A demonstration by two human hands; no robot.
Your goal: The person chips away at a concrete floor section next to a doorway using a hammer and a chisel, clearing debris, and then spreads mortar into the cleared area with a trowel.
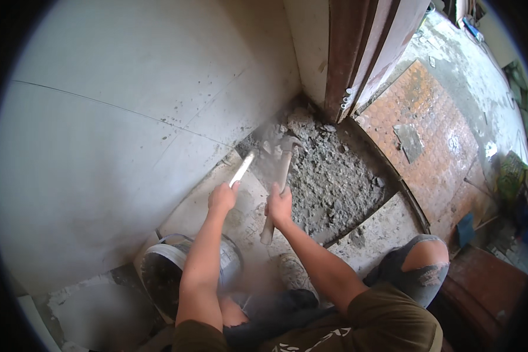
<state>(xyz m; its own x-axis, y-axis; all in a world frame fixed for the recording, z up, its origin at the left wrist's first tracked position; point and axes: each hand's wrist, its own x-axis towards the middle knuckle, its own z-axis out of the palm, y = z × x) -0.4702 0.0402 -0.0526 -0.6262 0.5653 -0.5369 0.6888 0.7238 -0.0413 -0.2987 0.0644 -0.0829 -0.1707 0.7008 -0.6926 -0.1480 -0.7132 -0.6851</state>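
Observation:
My left hand is closed around a pale chisel-like rod. The rod slants away from me, its far end by the tile edge near the wall; the exact tip is hard to make out. In my right hand is a hammer, gripped partway along its wooden handle. Its metal head is over broken grey mortar, just right of the rod's far end. The handle's butt sticks out below my right fist, above a light floor tile.
A bucket lies tipped beside my left forearm. The white wall bounds the left side. A brown door frame stands at the rubble's far corner, with wet orange tiles beyond it. My knee is at the right.

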